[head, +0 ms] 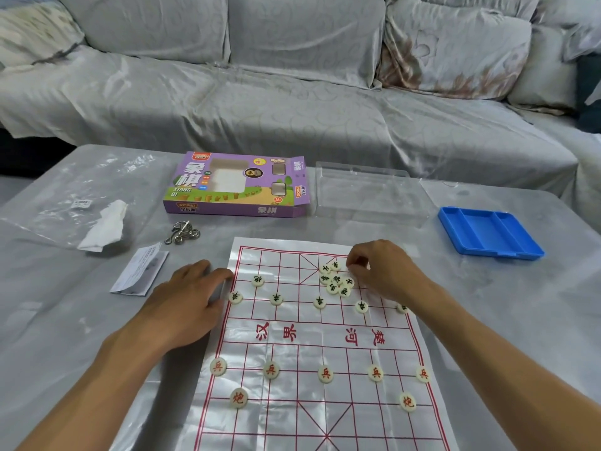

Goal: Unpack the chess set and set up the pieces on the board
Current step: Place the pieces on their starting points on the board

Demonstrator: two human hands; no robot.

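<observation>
Right hand (379,271) is down at the far side of the thin, glossy plastic board sheet printed with a red grid (312,346), fingers curled in, and it looks to be pinching one small cream disc piece against the thumb, though the fingertips hide it, so I can't be sure. Just to the inside of that hand sits the loose cluster of cream discs with black characters (336,279), touching and half overlapping one another. Left hand (192,301) lies flat with fingers straight, pressing the left edge of the sheet onto the grey table (65,320); it holds nothing.

Nearer the person than both hands, the red-marked discs stand placed: a row of five soldiers (325,374) and two cannons behind them. Between the hands runs a row of black-marked soldiers (319,302), with one black cannon (258,280) just beyond the left fingertips.

How will these handle? The discs look light, hard and smooth (likely to skate on that shiny film), so a pinch at the rim from above seems best, set straight down rather than slid. The sheet is flimsy and creased; it probably wants that left palm holding it.

Beyond the hands: purple cardboard box (235,183), clear plastic lid (370,193), and, out past the right hand, a blue plastic tray (489,234).
</observation>
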